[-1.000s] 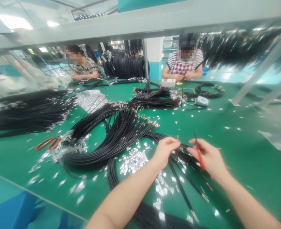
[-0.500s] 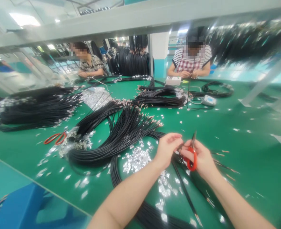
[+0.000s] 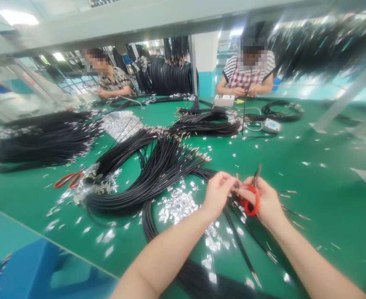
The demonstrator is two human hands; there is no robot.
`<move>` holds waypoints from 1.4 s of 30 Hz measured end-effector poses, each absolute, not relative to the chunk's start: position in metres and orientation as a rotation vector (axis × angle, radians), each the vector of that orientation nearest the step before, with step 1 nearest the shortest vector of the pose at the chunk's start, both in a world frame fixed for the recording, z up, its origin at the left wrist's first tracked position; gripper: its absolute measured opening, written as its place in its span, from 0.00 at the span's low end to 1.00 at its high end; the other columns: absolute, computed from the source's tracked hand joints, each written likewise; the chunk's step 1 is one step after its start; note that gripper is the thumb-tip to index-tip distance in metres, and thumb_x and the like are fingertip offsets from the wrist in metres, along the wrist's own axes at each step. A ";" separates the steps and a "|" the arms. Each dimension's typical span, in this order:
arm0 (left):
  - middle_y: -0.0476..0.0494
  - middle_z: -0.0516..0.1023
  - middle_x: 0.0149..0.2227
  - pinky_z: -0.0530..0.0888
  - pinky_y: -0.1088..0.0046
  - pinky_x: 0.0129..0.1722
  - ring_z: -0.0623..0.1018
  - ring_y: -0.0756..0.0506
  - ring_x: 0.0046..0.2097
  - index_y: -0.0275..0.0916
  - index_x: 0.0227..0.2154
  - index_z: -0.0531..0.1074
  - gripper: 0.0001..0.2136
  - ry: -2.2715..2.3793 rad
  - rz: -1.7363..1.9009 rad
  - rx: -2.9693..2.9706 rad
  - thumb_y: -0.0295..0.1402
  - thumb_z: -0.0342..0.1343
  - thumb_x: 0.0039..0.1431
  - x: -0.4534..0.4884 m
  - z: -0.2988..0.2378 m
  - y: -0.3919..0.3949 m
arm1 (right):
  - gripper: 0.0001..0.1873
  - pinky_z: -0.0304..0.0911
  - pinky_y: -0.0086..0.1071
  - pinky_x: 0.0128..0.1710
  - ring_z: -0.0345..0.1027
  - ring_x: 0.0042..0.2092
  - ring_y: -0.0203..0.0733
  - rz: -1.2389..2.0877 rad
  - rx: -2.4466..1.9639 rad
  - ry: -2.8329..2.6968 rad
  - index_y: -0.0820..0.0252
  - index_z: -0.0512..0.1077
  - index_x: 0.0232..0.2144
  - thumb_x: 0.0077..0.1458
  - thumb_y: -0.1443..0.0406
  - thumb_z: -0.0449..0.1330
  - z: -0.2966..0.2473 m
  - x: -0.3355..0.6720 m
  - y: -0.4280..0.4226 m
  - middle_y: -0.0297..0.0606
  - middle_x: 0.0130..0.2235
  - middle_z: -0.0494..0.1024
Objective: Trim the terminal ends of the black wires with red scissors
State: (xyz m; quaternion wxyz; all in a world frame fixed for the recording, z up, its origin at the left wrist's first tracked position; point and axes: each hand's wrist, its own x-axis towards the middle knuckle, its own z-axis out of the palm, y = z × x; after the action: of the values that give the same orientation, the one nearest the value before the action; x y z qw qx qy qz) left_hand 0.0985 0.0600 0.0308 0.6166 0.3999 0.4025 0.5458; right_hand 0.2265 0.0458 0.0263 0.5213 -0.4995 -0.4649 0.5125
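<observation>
My left hand [image 3: 218, 192] is closed, its thumb and fingertips pinching the end of a black cable [image 3: 236, 187]. Copper-coloured wire shows just above the pinch. My right hand [image 3: 262, 199] is closed around red-handled scissors [image 3: 252, 201], whose blades point up and away. Its thumb and fingertips also meet the cable end beside my left fingers. Below both hands, several black cables with bare wire ends lie across the green table [image 3: 295, 166]. Small silvery foil scraps [image 3: 178, 205] are scattered to the left of my left hand.
A big bundle of black cables [image 3: 133, 187] lies left of centre, with another bundle [image 3: 46, 137] farther left. Second red-handled scissors [image 3: 68, 180] rest nearby. Two people sit across the table. A grey beam [image 3: 158, 20] crosses overhead; a blue stool [image 3: 21, 270] stands lower left.
The wire end now sticks up between my fingertips. My right hand and its scissors have shifted slightly to the right and tilted. The view has moved a little.
</observation>
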 end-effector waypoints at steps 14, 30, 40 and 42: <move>0.49 0.67 0.21 0.63 0.73 0.31 0.68 0.51 0.27 0.35 0.19 0.63 0.07 0.602 1.035 0.712 0.30 0.56 0.45 0.094 0.034 0.064 | 0.16 0.52 0.25 0.19 0.54 0.19 0.29 1.144 -1.421 -1.594 0.59 0.64 0.22 0.41 0.53 0.62 0.047 0.240 0.042 0.26 0.17 0.62; 0.51 0.64 0.21 0.61 0.74 0.31 0.63 0.52 0.27 0.37 0.20 0.61 0.08 0.866 1.338 1.181 0.30 0.49 0.53 0.094 0.028 0.058 | 0.21 0.43 0.24 0.13 0.46 0.12 0.28 1.582 -1.215 -1.643 0.59 0.63 0.22 0.49 0.48 0.53 0.050 0.244 0.035 0.24 0.10 0.57; 0.51 0.64 0.24 0.64 0.74 0.35 0.65 0.51 0.29 0.39 0.22 0.61 0.09 0.971 1.356 1.360 0.33 0.47 0.56 0.092 0.033 0.051 | 0.24 0.39 0.23 0.11 0.40 0.11 0.26 1.799 -0.928 -1.256 0.61 0.67 0.23 0.54 0.48 0.49 0.034 0.240 0.030 0.23 0.08 0.53; 0.49 0.66 0.25 0.64 0.74 0.35 0.66 0.50 0.30 0.38 0.22 0.63 0.09 0.995 1.354 1.400 0.34 0.48 0.56 0.093 0.032 0.051 | 0.21 0.40 0.23 0.11 0.41 0.11 0.27 1.693 -0.949 -1.233 0.60 0.68 0.24 0.54 0.49 0.51 0.038 0.249 0.029 0.24 0.08 0.53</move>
State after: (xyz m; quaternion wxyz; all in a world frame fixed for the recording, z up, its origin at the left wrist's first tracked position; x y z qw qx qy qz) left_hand 0.0926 0.0514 0.0323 0.4594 0.5687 0.4040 0.5498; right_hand 0.2487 0.0291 0.0376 0.4089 -0.3767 -0.4893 0.6720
